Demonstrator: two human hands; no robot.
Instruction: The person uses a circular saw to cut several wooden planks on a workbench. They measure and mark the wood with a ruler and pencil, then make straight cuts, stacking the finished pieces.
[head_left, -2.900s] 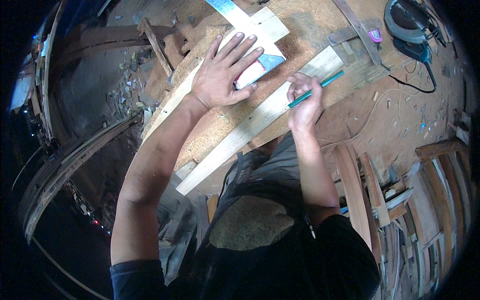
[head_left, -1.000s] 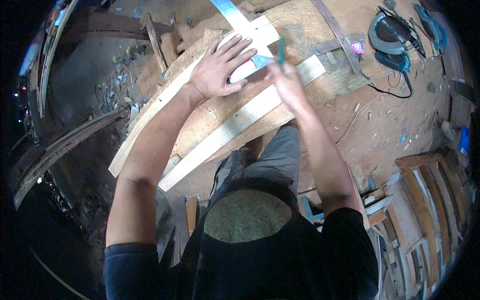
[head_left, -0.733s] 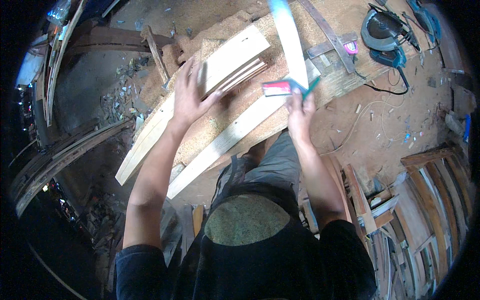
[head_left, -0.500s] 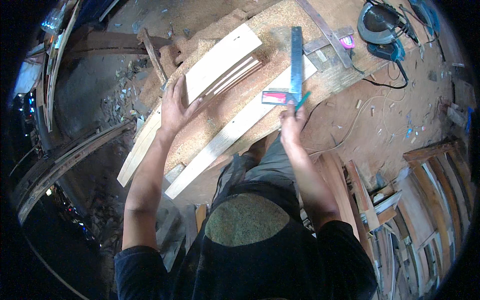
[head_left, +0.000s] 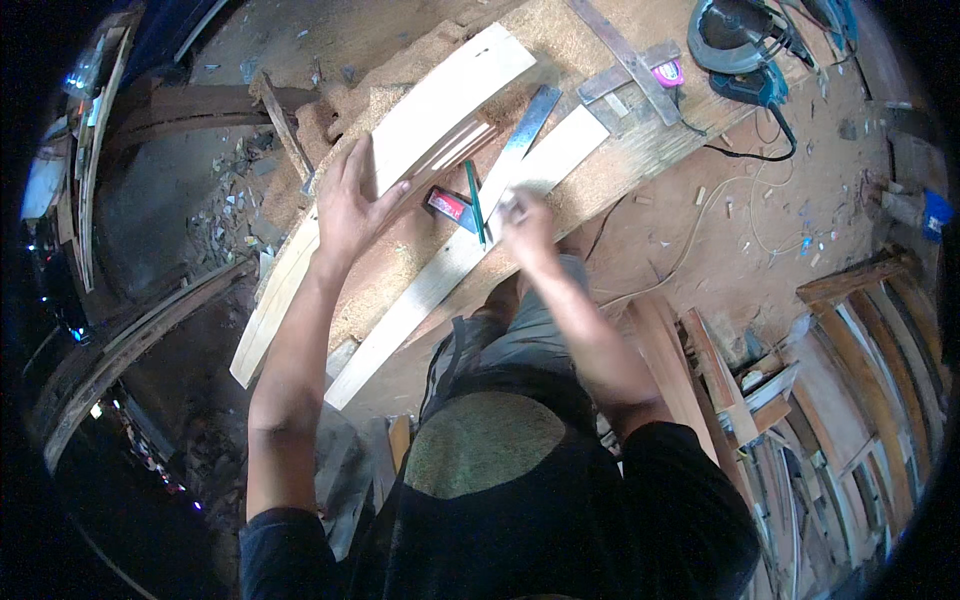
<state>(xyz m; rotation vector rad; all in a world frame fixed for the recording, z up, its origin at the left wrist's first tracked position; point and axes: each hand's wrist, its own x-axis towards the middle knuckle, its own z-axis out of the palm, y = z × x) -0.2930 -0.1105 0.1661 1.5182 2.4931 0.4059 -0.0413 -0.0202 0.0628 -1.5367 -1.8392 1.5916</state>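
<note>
My left hand (head_left: 347, 205) lies with fingers stretched and thumb apart on a pale, curved plank (head_left: 440, 100), touching its near side. My right hand (head_left: 527, 232) is curled and blurred by motion, over a second pale board (head_left: 400, 310). What its fingers hold cannot be made out. Right beside them is a try square, with its metal blade (head_left: 527, 130) slanting across the board and its dark and red stock (head_left: 450, 207) to the left. A green pencil (head_left: 473, 195) lies across the square, close to the right hand's fingers.
Sawdust covers the workbench (head_left: 650, 150). Two crossed metal strips (head_left: 630, 70) and a pink tape measure (head_left: 667, 73) lie beyond. A circular saw (head_left: 740, 50) with a trailing cord sits far right. Stacked boards (head_left: 850, 380) stand low right; wood scraps litter the ground on the left.
My right hand has moved left and nearer, and the square has turned so its blade slants. The pencil now lies to the left of the hand. My left hand stays on the plank.
</note>
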